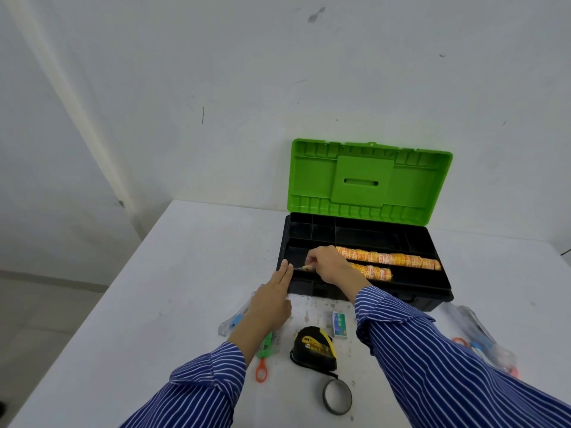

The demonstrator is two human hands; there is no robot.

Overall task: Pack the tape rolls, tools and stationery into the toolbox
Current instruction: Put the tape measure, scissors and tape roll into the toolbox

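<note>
Nearest on the worktop [154, 304] lie one grey tape ring [337, 396], one tape measure [315, 345] and one staple box [339, 324]. The left hand [272, 299], fingers straight, touches the open toolbox [309, 288] rim. The right hand [327, 264] pinches a small, blurred item above the tray, partly hiding two rows of orange tape rolls [398, 261].

green toolbox lid [367, 180], black tray [364, 236], orange tape rolls [392, 259], blue-and-white striped sleeves [432, 359]
</note>
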